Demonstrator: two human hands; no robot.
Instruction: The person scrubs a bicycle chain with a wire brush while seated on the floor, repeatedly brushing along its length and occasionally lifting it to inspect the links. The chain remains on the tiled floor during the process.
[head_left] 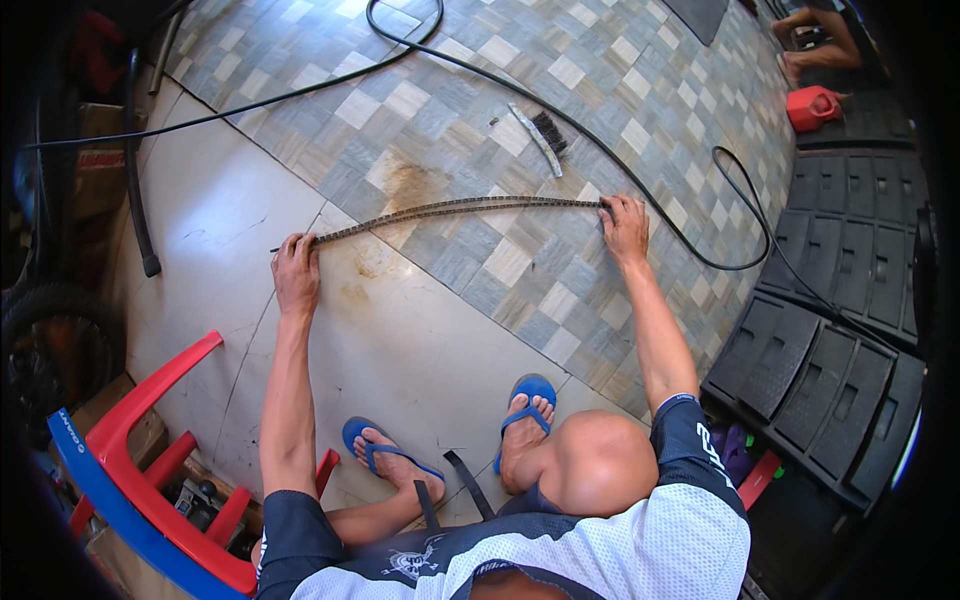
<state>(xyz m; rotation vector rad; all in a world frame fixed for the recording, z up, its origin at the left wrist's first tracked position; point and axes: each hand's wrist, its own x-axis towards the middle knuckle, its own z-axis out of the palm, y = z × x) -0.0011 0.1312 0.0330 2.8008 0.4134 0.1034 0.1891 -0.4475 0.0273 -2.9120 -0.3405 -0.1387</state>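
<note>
Holding bicycle chain [460, 206], my left grip [296, 272] pinched near one end, right grip [626, 230] pinched at other, brush [546, 134] beyond.

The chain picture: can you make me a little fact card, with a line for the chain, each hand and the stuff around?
Roller chain: stretched between both hands, slightly bowed
Left hand: grips near its left end
Right hand: grips its right end
Brush: black bristles, pale handle, lying beyond the chain
Hose or cable: black, looping over the floor
Flip-flops: blue, one on each foot
</note>
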